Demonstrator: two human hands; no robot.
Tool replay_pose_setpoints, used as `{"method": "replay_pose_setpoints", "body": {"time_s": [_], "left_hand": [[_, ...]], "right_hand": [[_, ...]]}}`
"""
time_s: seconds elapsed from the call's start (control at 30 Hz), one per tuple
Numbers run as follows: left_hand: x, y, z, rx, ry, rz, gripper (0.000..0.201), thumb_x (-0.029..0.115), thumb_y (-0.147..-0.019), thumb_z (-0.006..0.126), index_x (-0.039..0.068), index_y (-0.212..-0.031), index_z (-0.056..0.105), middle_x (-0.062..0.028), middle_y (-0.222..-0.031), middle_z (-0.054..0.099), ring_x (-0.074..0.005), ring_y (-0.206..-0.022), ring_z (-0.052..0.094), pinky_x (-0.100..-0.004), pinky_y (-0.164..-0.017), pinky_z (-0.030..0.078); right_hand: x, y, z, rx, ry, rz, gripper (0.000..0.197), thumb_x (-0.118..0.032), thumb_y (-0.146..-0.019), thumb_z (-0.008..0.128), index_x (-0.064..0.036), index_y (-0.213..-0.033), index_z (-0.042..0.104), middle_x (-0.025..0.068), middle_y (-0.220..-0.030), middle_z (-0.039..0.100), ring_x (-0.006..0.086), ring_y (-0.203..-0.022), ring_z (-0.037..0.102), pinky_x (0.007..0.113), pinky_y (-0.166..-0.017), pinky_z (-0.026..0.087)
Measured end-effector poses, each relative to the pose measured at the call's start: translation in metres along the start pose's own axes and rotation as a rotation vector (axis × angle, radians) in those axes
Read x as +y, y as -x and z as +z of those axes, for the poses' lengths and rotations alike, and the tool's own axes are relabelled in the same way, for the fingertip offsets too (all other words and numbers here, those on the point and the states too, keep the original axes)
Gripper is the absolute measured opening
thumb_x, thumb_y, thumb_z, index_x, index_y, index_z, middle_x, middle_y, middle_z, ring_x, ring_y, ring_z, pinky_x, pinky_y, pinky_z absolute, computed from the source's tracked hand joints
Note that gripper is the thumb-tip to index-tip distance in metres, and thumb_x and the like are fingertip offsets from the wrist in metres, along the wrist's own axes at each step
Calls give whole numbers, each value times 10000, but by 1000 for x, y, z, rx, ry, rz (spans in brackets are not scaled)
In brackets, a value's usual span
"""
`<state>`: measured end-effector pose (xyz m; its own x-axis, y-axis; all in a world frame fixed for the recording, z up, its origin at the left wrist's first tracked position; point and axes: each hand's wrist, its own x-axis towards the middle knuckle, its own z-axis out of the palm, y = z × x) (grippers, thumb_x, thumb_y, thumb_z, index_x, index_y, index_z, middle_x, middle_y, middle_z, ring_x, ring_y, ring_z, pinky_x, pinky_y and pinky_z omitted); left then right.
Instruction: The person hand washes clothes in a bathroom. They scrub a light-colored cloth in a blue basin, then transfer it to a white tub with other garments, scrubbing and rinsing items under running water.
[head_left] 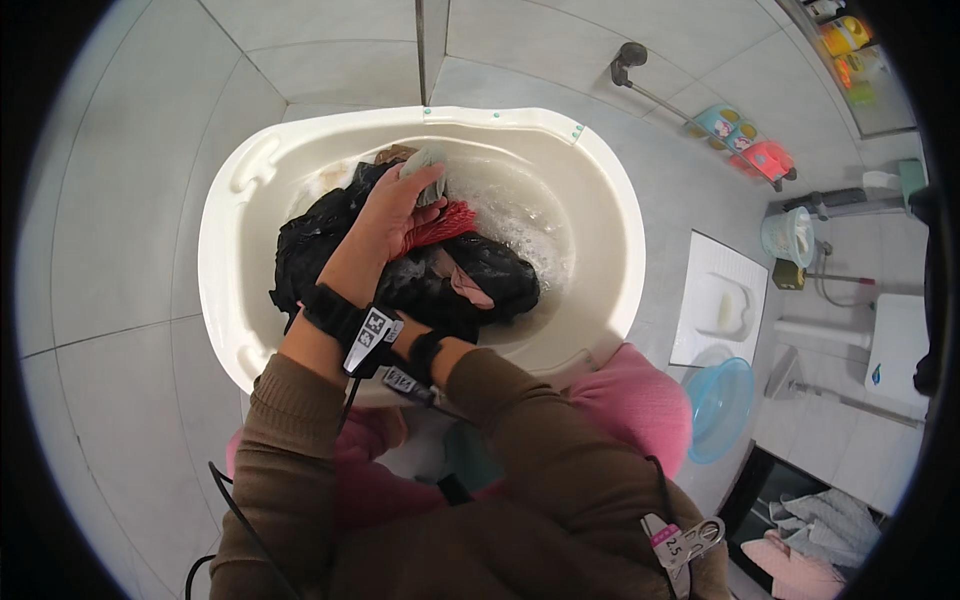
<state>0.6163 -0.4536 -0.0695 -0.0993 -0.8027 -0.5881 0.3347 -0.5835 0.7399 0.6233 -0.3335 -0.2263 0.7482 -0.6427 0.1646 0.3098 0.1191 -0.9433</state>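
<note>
My left hand [402,208] is closed around a pale grey-green bunched piece [428,172], which looks like wet cloth, above the laundry in a white plastic tub [622,230]. A crinkled red piece of fabric [447,226] lies under and beside its fingers. Below it is a heap of wet black clothing [318,235], with a pink piece of cloth [470,290] on top and something brown [396,154] at the far side. My right hand [408,332] reaches in under my left wrist against the black clothing. Its fingers are hidden by my left wrist and the strapped device.
Foamy water [510,205] fills the tub's right part. Right of the tub are a squat toilet [722,305] and a blue basin [720,410] on the floor. A wall rail [660,100] holds slippers. My pink-covered knee [640,405] presses near the tub's near rim. A cable [250,525] trails by my left sleeve.
</note>
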Motion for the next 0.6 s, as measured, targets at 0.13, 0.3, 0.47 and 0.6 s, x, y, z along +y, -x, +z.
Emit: {"method": "replay_pose_setpoints", "body": {"time_s": [0.13, 0.3, 0.47, 0.6], "left_hand": [[-2, 0, -12, 20, -55, 42, 355, 282, -879, 675, 123, -1173, 554, -1, -1017, 589, -134, -819, 602, -263, -692, 518], [-6, -1, -19, 53, -43, 55, 358, 292, -877, 671, 127, -1176, 561, 0, -1015, 590, -139, -823, 604, -263, -697, 519], [-14, -1, -15, 60, -51, 13, 351, 287, -870, 675, 120, -1161, 571, -13, -1002, 593, -142, -796, 609, -251, -660, 521], [-10, 2, -12, 34, -4, 41, 374, 241, -842, 711, 90, -1146, 556, -32, -1015, 573, -140, -764, 590, -244, -610, 536]], "right_hand": [[-27, 14, -64, 216, 559, -100, 172, -225, -885, 588, -74, -882, 670, 156, -829, 660, 335, -816, 658, 401, -741, 514], [-50, 85, -169, 863, 1208, 299, 493, -444, -777, 721, -82, -1103, 647, 142, -1107, 644, 349, -1042, 593, 426, -899, 462], [-41, 157, -190, 553, 882, 771, 1013, -426, -626, 861, 48, -1380, 378, 223, -1266, 572, 321, -1161, 574, 374, -976, 447], [-32, 131, -141, 693, 711, 802, 735, -361, -674, 803, 23, -1236, 524, 210, -1081, 664, 332, -1019, 639, 382, -886, 488]]}}
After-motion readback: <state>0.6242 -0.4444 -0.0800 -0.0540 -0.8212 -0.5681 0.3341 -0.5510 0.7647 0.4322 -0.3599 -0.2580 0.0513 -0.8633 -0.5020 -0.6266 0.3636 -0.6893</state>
